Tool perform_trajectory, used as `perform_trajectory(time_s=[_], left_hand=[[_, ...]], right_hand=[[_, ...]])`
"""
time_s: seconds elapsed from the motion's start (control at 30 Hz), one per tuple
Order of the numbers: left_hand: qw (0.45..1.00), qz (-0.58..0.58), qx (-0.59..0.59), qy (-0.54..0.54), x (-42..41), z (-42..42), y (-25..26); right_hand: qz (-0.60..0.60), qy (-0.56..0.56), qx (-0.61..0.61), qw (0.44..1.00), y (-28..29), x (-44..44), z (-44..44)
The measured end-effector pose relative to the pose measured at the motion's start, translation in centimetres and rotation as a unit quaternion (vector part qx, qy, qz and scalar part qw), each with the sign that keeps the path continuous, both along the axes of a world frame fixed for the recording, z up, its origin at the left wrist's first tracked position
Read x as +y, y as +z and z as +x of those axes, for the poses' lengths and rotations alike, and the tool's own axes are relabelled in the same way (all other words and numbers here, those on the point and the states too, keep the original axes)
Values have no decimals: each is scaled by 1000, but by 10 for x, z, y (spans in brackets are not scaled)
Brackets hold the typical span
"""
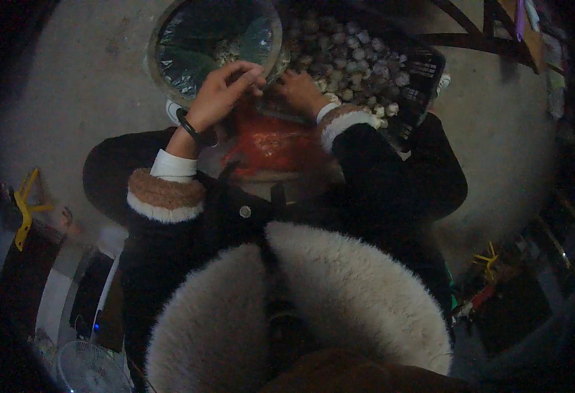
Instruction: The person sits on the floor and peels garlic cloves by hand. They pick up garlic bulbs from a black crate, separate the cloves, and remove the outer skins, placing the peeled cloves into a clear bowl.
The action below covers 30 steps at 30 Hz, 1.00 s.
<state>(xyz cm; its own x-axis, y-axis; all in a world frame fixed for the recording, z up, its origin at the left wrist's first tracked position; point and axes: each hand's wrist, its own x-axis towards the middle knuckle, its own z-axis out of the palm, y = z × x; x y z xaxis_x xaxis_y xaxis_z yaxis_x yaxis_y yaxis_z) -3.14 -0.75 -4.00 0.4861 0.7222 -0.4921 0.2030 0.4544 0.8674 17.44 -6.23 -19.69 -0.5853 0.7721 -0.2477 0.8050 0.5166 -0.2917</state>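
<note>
My left hand [226, 91], with a black bracelet at the wrist, is raised over the near right rim of a round tub [154, 59] lined with dark plastic. Its fingers curl toward the thumb; whether something small is between them cannot be told. Some pale bulbs [229, 50], apparently garlic, lie in the tub. My right hand [301, 91] reaches down at the near left edge of a black plastic crate [427, 73] heaped with whitish bulbs [354, 56]. Its fingertips are in shadow, so its hold is unclear. Red mesh or plastic [273, 142] lies below the hands.
My knees stand on either side of the red material. A dark curved frame [484, 44] is at the upper right on the concrete floor [96, 73]. A fan [91, 366] is at the lower left. Yellow-legged objects [24, 209] stand at both sides.
</note>
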Motion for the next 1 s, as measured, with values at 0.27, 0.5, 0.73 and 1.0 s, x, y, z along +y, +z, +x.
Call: perform_trajectory(time_s=[0.27,0.5,0.73,1.0], left_hand=[[1000,-12,2,17,0,1,2],[999,32,1,8,-3,1,0],[999,27,24,-5,-2,2,-4],[998,39,45,-27,8,5,0]], right_hand=[[-26,-22,-70,997,-32,-27,93],[-67,-91,-79,990,20,-26,109],[-142,-72,83,984,-66,-23,13],[-4,13,-174,985,-96,-52,94]])
